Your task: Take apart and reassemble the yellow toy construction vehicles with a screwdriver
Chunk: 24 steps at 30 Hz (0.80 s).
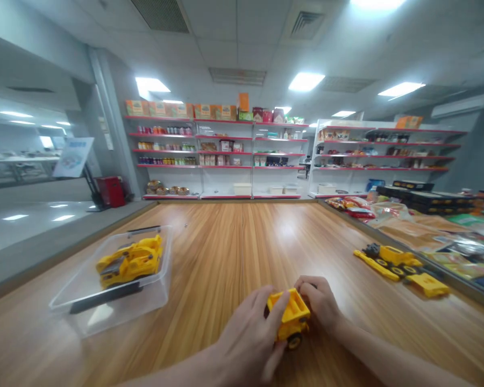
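A small yellow toy truck [292,314] with black wheels stands on the wooden table [234,252] near its front edge. My left hand [250,338] wraps round its left side, fingers curled over the body. On the truck's right side my right hand [320,303] grips it with bent fingers. A clear plastic bin [105,309] sits to the left with another yellow toy vehicle [131,262] lying inside. To the right lie yellow toy parts [401,263], a chassis with wheels and a long arm.
Packaged goods [427,226] crowd the counter along the table's right edge. Shelves of boxes and bottles [218,153] line the back wall. A red box [111,191] and a sign stand [73,157] are at the far left.
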### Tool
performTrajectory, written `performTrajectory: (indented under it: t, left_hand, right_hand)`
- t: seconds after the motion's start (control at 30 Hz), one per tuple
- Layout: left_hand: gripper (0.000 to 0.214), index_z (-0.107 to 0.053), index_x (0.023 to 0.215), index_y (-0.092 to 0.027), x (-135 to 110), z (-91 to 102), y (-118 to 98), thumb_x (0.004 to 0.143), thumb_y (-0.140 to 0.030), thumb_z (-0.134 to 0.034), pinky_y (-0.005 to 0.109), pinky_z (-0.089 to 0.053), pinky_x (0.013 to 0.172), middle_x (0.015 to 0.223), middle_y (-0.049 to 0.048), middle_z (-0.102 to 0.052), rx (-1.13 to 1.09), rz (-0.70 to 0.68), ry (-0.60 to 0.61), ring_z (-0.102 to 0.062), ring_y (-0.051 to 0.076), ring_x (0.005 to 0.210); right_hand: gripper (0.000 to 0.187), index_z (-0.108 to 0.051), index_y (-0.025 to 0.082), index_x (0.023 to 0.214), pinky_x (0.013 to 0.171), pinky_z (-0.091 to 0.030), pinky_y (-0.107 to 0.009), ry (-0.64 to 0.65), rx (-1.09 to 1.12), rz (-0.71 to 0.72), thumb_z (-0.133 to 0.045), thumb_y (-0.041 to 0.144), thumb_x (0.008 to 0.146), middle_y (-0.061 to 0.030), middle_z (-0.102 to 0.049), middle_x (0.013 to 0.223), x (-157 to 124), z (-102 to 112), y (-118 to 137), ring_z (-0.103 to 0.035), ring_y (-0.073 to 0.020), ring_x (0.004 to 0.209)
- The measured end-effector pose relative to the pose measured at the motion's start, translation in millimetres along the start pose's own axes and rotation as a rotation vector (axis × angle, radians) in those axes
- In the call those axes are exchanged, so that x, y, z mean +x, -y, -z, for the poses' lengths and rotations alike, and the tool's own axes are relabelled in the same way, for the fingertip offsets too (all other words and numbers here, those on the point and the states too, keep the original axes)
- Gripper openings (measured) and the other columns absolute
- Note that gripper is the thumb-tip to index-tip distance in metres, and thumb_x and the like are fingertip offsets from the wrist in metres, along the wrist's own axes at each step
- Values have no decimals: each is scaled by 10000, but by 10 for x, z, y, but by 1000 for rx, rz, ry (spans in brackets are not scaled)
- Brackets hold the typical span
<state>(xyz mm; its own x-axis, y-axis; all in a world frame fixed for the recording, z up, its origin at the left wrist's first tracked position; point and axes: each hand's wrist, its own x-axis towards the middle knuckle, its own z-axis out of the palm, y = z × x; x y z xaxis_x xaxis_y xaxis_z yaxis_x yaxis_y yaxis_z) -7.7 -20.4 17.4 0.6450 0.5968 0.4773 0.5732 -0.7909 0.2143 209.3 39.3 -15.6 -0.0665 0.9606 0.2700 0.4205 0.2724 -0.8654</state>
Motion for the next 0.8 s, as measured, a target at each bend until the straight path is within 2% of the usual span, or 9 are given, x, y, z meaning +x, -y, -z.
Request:
performTrajectory:
  t: [0.07, 0.13, 0.23, 0.33, 0.43, 0.5, 0.6, 0.7, 0.8]
  left_hand:
    - [707, -392, 1376, -191, 0, 143, -2, 726, -191, -670, 506, -547, 885, 1212, 181, -550, -36, 29, 45, -587, 341, 1056]
    - [582, -443, 1269, -197, -48, 372, 74, 727, -137, -648, 442, -563, 848, 1116, 132, -576, -65, 29, 6, -599, 282, 982]
    - [470, -443, 1233, -201, -230, 866, 370, 803, -67, -575, 426, -506, 962, 1238, 140, -532, 99, 38, -248, -551, 264, 1129]
    - [341, -519, 1167, -216, -511, 1426, 802, 851, -108, -589, 439, -450, 1033, 1288, 119, -509, 389, 139, -561, -519, 272, 1212]
    - [222, -571, 1087, -189, -803, 1835, 1204, 873, -131, -558, 455, -435, 1035, 1286, 135, -500, 473, 234, -616, -518, 287, 1207]
    - [145, -612, 983, -196, -963, 1954, 1407, 860, -142, -558, 423, -462, 998, 1239, 120, -542, 494, 281, -555, -562, 272, 1140]
    - [139, -645, 848, -209, -1117, 1959, 1618, 773, -113, -577, 366, -500, 928, 1141, 73, -610, 478, 341, -412, -624, 242, 1030]
    - [158, -616, 706, -205, -1179, 1915, 1729, 650, -67, -562, 322, -512, 864, 1041, 40, -648, 444, 383, -302, -643, 224, 959]
    - [190, -578, 671, -202, -1192, 1916, 1754, 596, -40, -511, 304, -504, 832, 961, 28, -661, 423, 420, -256, -642, 210, 910]
  right_hand:
    - [265, -620, 123, 770, 519, -448, -238, -14, 42, -34, -485, 254, 956, 15, -572, 650, 170, -56, -86, -541, -117, 556]
    - [233, -634, 128, 1021, 652, -542, -289, -15, 78, -60, -588, 345, 947, -32, -654, 948, 401, -153, -150, -634, -146, 754]
    - [317, -605, 151, 1186, 797, -561, -384, -28, 137, -78, -615, 338, 931, -75, -614, 1201, 823, -358, -181, -637, -228, 984]
    - [339, -597, 153, 1212, 823, -556, -402, -44, 225, -95, -623, 332, 925, -79, -593, 1252, 1211, -572, -170, -623, -249, 1029]
    - [339, -578, 161, 1234, 831, -554, -409, -49, 322, -119, -613, 317, 935, -95, -588, 1257, 1436, -709, -195, -624, -229, 1027]
    - [336, -574, 161, 1236, 834, -553, -412, -41, 377, -137, -608, 316, 939, -97, -590, 1250, 1481, -733, -253, -625, -225, 1024]
    - [337, -574, 161, 1236, 838, -552, -415, -22, 438, -156, -607, 317, 940, -97, -591, 1247, 1460, -697, -369, -625, -226, 1025]
    - [336, -573, 161, 1236, 839, -552, -416, -6, 478, -171, -606, 319, 941, -96, -591, 1245, 1436, -657, -455, -625, -227, 1026]
    - [333, -576, 160, 1231, 833, -553, -411, 9, 508, -183, -606, 319, 940, -96, -594, 1241, 1454, -658, -496, -627, -224, 1020]
